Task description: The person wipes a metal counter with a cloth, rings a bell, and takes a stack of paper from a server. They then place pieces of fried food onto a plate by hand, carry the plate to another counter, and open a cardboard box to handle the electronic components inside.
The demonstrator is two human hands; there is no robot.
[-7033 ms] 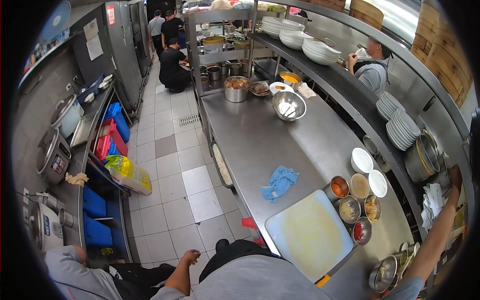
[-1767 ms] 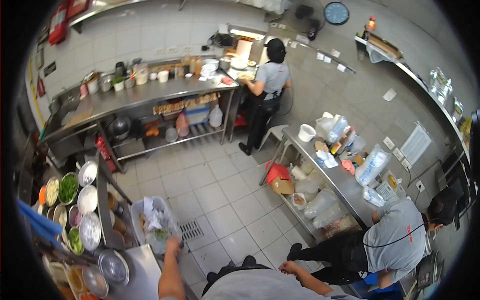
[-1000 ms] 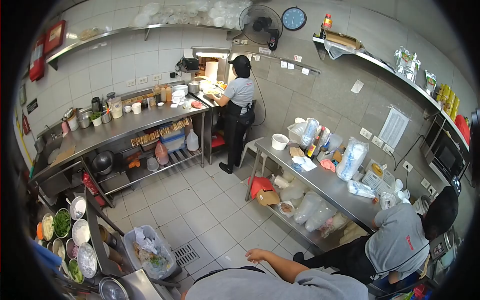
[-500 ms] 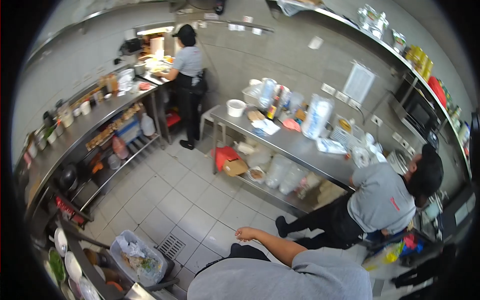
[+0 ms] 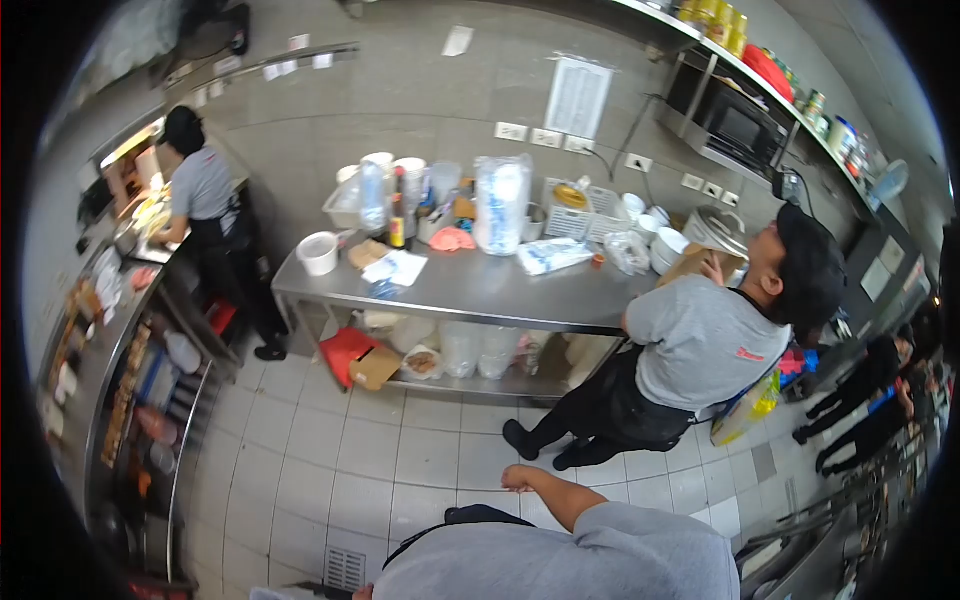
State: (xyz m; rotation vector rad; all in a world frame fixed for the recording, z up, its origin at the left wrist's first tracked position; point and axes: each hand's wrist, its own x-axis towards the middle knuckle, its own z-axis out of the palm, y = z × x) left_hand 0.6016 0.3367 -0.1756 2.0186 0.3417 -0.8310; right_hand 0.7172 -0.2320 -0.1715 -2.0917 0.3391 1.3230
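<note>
My right hand [image 5: 517, 478] hangs over the tiled floor in front of my grey shirt, its fingers curled in and nothing visible in them. It touches nothing and is nearest to the dark shoes of a co-worker. Only a sliver of my left hand [image 5: 363, 592] shows at the bottom edge beside my shirt; its fingers are hidden. Beyond my right hand stands a steel table [image 5: 450, 300] with a white tub [image 5: 318, 253], plastic-wrapped cups [image 5: 502, 205], a pink cloth [image 5: 452, 239] and a white basket [image 5: 568, 218].
A co-worker [image 5: 700, 350] in a cap stands at the table's right end, a hand at a brown item [image 5: 685, 265]. Another person [image 5: 205, 190] works at the back left counter. A floor drain [image 5: 346, 568] lies lower left. More people are at the far right.
The view has turned right, so the table and co-workers sit further left. The nearer co-worker's head is now raised. The grey bin at lower left is almost out of view.
</note>
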